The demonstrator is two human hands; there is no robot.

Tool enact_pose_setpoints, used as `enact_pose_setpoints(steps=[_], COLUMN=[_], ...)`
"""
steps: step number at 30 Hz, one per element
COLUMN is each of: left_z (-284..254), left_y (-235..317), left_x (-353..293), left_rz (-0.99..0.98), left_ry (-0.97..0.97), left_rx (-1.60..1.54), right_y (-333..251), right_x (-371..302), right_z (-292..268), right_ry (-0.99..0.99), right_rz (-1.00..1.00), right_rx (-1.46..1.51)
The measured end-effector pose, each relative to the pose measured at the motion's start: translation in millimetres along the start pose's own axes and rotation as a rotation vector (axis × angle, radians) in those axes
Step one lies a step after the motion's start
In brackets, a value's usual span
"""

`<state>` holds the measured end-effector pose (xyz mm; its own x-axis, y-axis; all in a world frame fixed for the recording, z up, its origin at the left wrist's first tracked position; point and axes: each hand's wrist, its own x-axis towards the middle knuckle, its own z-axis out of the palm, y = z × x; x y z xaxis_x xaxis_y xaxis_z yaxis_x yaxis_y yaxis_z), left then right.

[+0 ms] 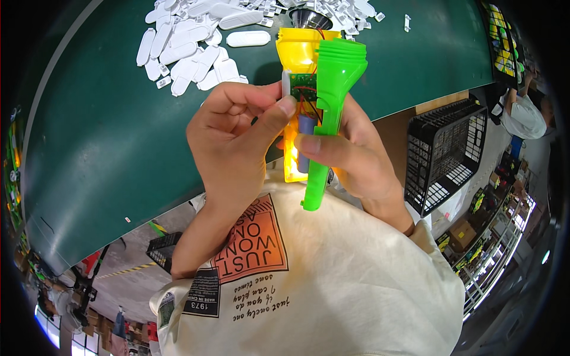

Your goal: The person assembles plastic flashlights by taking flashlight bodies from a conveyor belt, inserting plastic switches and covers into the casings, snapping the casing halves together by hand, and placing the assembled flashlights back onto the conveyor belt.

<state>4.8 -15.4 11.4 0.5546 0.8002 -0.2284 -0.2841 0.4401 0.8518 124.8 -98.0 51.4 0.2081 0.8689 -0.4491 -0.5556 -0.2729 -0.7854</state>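
An opened flashlight is held up in front of my chest. Its yellow housing half [298, 50] lies behind, and a green housing half [337, 71] stands partly across it. Between them show a green circuit board [301, 82], thin red and black wires, and a purple cylindrical battery [305, 127]. A cone-shaped reflector [307, 19] sits at the yellow half's wide end. My left hand [234, 127] pinches a small white plastic piece [286, 83] at the board's left edge. My right hand [350, 154] grips the flashlight halves, thumb over the battery; its other fingers are mostly hidden.
On the green table [415, 59] lies a heap of white oval plastic covers [190, 44] with small clear pieces. A black plastic crate [445, 151] stands to the right, beyond the table edge. Another person [522, 115] is at the far right.
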Motion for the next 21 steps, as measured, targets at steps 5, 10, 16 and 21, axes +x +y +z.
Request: enact_pose_setpoints(steps=[5,10,16,21], left_z=[6.6,3.3,-1.8,-4.4], left_y=[8.0,14.2,16.2,16.6], left_x=[0.4,6.9,6.8,4.8], left_rz=[-0.097,-0.198,-0.274,-0.231], left_ry=[0.061,0.030,-0.036,-0.103], left_rx=[-0.079,-0.025,-0.038,-0.014], right_y=[-1.5,-3.4,-3.6,-2.7], right_x=[-0.9,-3.2,-0.7,0.3], right_z=[0.7,-2.5,-5.1,-9.8], right_ry=[0.020,0.043,-0.061,-0.082], right_rz=[0.034,0.152,0.160,0.195], right_rx=[0.026,0.029,0.217,0.276])
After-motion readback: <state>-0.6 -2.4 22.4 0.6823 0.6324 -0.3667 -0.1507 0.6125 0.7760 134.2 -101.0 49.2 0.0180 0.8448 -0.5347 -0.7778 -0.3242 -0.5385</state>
